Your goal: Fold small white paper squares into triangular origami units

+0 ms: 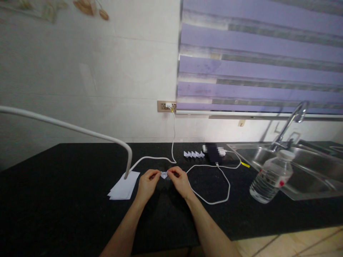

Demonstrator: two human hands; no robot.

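Note:
A small piece of folded white paper (164,175) is stretched between my two hands, just above the black countertop. My left hand (148,182) pinches its left end between thumb and fingers. On the other end, my right hand (180,181) holds it in the same kind of pinch. Beyond my right hand, several small folded paper pieces (193,154) sit in a row on the counter. A stack of white paper sheets (123,187) lies to the left of my left hand, with the end of a white bent tube resting over it.
White cable (210,203) loops across the black countertop (66,200) from a wall socket (163,106). A dark device (213,154) lies beside the folded pieces. To the right, a large water bottle (272,176) stands by the steel sink (297,196) and faucet (288,125). The bent white tube (80,128) crosses the left side.

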